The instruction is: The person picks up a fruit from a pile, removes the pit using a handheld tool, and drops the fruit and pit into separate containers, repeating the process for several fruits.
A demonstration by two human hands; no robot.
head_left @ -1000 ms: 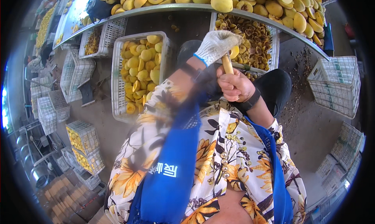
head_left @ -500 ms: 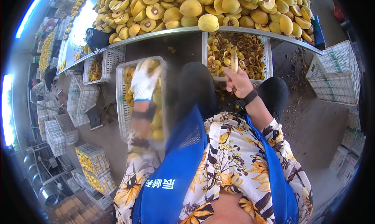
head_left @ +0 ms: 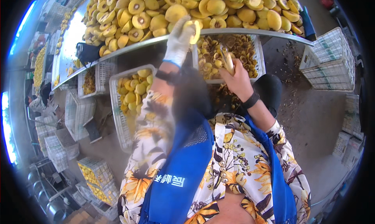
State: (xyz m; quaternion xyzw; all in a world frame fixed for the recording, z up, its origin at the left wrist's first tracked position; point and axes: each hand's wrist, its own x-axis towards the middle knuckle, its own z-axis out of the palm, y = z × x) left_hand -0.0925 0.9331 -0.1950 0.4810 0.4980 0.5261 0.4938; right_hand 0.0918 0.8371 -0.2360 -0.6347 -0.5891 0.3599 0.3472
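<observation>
My gloved left hand [head_left: 179, 38] is closed on a yellow peach half [head_left: 194, 32] at the front edge of the metal table, its cut side partly showing. Heaped on that table are many halved yellow peaches [head_left: 140, 21], some with a brown hollow or stone facing up. My bare right hand [head_left: 238, 78] is wrapped round a wooden-handled tool [head_left: 227, 60], whose working end I cannot make out clearly. The tool is over a white crate [head_left: 259, 58] of brown and yellow peach scraps. Below my left forearm stands a white crate [head_left: 114, 95] of smooth peach halves.
A dark cylindrical object [head_left: 86, 52] rests at the table's left edge. Stacked white crates [head_left: 328, 64] stand on the right, others [head_left: 80, 110] on the left. Scraps litter the floor [head_left: 291, 87]. My knees are between the crates.
My left hand has moved from the crate of peach halves up to the table edge and now holds a peach half. My right hand stays over the scrap crate with its tool.
</observation>
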